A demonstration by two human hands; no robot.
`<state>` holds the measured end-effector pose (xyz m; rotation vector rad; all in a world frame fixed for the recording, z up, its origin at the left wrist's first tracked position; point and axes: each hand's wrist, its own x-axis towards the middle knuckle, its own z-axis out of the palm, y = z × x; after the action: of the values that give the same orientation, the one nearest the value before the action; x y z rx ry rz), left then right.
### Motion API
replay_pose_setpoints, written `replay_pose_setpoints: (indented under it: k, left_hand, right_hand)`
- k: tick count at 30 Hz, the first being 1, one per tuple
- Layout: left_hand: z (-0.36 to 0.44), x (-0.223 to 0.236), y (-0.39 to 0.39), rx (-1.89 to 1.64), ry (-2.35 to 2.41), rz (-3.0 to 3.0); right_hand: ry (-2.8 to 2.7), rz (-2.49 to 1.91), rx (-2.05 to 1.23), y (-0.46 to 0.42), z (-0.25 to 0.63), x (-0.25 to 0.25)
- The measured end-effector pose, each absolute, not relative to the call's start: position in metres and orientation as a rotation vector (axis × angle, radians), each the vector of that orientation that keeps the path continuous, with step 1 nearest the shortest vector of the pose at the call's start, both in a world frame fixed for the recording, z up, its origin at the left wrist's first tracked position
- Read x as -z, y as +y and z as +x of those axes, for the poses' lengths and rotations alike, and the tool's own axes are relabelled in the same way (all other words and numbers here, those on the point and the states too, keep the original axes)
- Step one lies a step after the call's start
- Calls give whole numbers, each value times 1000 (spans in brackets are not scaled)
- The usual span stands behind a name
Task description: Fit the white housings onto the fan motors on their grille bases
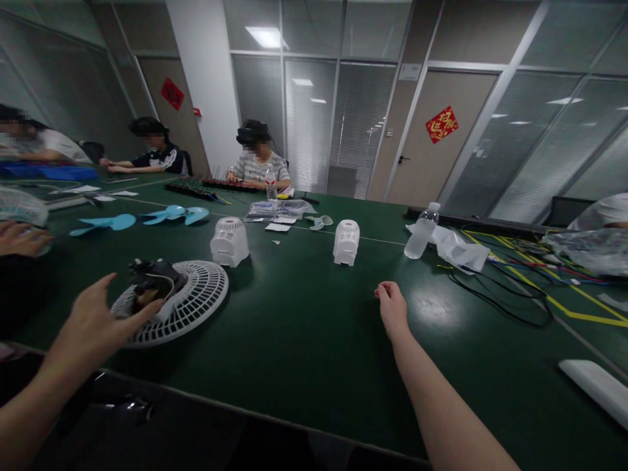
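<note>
A white round fan grille (209,291) lies on the green table with a dark fan motor (154,281) and its wires on top. My left hand (98,317) is at the grille's left side, thumb and fingers spread apart around the near side of the motor. Whether the thumb touches the motor or grille I cannot tell. My right hand (392,307) is closed above the table, fingers curled together; anything inside is hidden. Beyond it stands a white vented motor cover (346,242), and a second motor cover (229,242) stands behind the grille.
Blue fan blades (171,214) lie at the back left. A water bottle (422,232) stands to the right beside crumpled white wrapping (458,248) and a black cable (510,317). A white bar (596,392) lies at the right. Another person's hand (22,239) is at far left; people sit opposite.
</note>
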<state>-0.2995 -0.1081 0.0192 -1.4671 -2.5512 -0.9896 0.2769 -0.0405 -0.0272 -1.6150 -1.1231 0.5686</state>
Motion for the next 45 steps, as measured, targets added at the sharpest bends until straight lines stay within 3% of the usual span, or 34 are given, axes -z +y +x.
replay_pose_setpoints:
  k: [4,11,29,36,45]
  left_hand:
    - [-311,7,-114,978,-2778,-1569]
    - [-324,26,-109,911,-2626,-1649]
    - [-277,14,-122,834,-2578,-1449]
    - [-214,5,-122,1035,-2375,-1660]
    - [-76,-15,-119,1382,-1916,-2347]
  right_hand:
    - [-1135,-1618,-568,-40,277,28]
    - [-1135,-1623,-565,-42,277,27]
    - [-1131,-1610,-556,-41,278,28]
    - [-1149,-1599,-572,-42,277,28]
    - [-1212,-1529,-580,-44,271,23]
